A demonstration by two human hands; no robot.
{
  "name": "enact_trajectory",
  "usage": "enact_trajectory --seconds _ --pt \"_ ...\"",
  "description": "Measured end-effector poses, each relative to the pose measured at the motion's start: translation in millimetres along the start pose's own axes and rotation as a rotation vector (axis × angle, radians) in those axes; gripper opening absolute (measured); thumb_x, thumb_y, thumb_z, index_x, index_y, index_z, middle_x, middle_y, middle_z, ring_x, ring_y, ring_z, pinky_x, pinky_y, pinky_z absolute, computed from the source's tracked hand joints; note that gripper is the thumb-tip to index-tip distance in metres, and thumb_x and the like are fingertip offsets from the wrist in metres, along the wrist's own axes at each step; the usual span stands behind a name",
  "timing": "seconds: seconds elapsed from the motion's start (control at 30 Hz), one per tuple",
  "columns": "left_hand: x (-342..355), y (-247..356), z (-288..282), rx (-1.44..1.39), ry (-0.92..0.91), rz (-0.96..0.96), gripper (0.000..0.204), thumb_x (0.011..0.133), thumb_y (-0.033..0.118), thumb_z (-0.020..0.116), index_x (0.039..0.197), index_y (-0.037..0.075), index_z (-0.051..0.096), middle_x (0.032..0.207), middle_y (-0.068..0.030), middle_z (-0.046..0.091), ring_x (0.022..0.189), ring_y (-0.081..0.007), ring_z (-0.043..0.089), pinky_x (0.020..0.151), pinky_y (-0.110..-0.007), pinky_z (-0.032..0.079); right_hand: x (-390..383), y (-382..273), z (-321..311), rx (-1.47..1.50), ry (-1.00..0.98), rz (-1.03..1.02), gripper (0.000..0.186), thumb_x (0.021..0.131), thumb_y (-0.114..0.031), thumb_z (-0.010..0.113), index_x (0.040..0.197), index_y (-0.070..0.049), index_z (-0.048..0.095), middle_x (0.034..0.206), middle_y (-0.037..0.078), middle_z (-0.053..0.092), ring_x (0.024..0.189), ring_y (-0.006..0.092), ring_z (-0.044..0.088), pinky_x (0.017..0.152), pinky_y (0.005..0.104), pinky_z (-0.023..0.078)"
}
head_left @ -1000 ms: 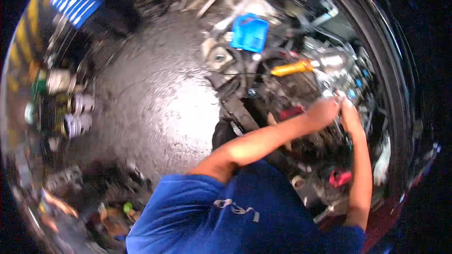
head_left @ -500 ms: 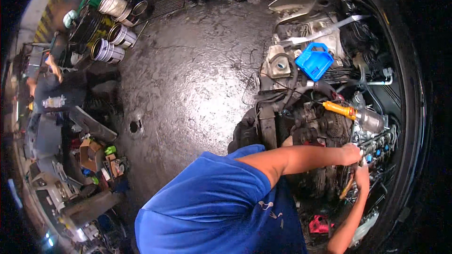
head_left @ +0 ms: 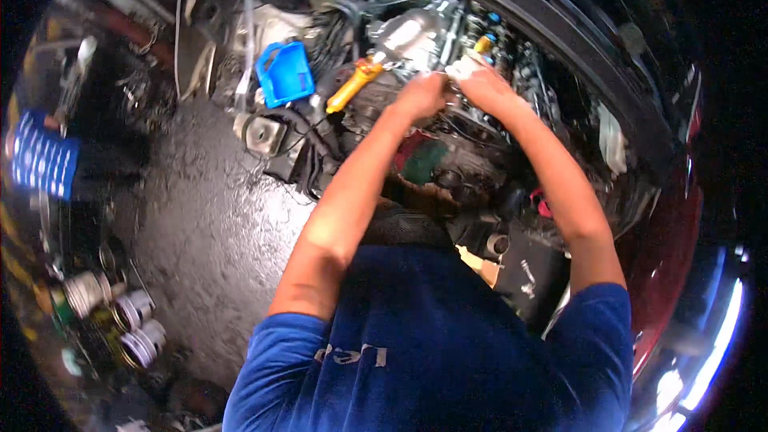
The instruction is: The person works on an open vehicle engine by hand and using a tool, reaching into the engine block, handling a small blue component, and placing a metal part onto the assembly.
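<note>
Both my hands work close together over the far side of the car engine (head_left: 472,168). My left hand (head_left: 422,96) is closed and slightly blurred; whatever it grips is hidden. Just right of it, my right hand (head_left: 486,86) is closed around a tool with a yellow end (head_left: 483,44), which pokes out beyond the knuckles. Something white (head_left: 461,70) shows at its fingers, too blurred to name. Left of my hands, a work lamp with an orange handle (head_left: 352,88) lies on the engine. A blue plastic container (head_left: 286,74) with an open side rests farther left.
The dark bay edge (head_left: 552,16) curves along the far right. A dark red car panel (head_left: 668,272) stands at my right. White buckets (head_left: 142,344) stand on the floor (head_left: 216,200) at lower left. A person in a blue striped top (head_left: 44,156) is at far left.
The view has turned, so the engine bay now lies ahead instead of at the right. My hands have separated slightly, and the yellow end now points away from me.
</note>
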State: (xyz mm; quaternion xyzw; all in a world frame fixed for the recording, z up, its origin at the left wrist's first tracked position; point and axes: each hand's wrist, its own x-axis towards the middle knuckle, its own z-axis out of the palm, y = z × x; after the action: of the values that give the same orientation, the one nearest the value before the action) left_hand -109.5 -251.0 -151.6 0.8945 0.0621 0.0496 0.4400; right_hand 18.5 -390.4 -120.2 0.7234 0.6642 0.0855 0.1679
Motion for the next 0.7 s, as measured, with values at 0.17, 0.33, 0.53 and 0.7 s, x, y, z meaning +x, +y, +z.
enact_trajectory --seconds 0.17,0.33,0.53,0.7 --pt "0 7 -6 0.143 -0.08 -0.086 0.038 0.084 0.029 0.071 0.114 0.006 0.067 0.103 -0.0237 0.068 0.102 -0.0404 0.064 0.088 -0.048 0.049 10 -1 -32 0.954 -0.605 0.376 0.025 0.077 -0.016 0.063 0.097 -0.001 0.064 0.085 0.016 0.067 0.078 0.0397 0.066 0.07 0.0482 0.055" --pt "4 12 2 0.084 -0.08 -0.046 0.037 0.082 0.028 0.073 0.112 0.007 0.068 0.1 -0.0236 0.068 0.1 -0.0393 0.064 0.086 -0.048 0.05 -22 5 27 0.13 0.191 0.098 0.036 0.086 -0.015 0.052 0.121 -0.009 0.057 0.109 0.018 0.065 0.113 0.0365 0.058 0.108 0.0496 0.038" --pt "0 -7 10 0.236 0.004 -0.023 0.033 0.083 0.027 0.071 0.106 0.004 0.067 0.093 -0.0244 0.068 0.096 -0.0413 0.064 0.085 -0.049 0.049 -5 -8 -42 0.876 -0.431 0.329 0.033 0.084 -0.005 0.051 0.117 -0.003 0.054 0.093 0.02 0.068 0.088 0.0411 0.065 0.078 0.0455 0.054" --pt "-6 4 6 0.028 -0.022 0.071 0.034 0.086 0.022 0.066 0.114 0.003 0.063 0.095 -0.0261 0.067 0.097 -0.043 0.063 0.086 -0.051 0.048 -4 -8 -14 0.06 -0.266 0.059 0.049 0.083 -0.011 0.053 0.132 -0.009 0.05 0.112 0.019 0.065 0.109 0.0382 0.061 0.104 0.0536 0.038"
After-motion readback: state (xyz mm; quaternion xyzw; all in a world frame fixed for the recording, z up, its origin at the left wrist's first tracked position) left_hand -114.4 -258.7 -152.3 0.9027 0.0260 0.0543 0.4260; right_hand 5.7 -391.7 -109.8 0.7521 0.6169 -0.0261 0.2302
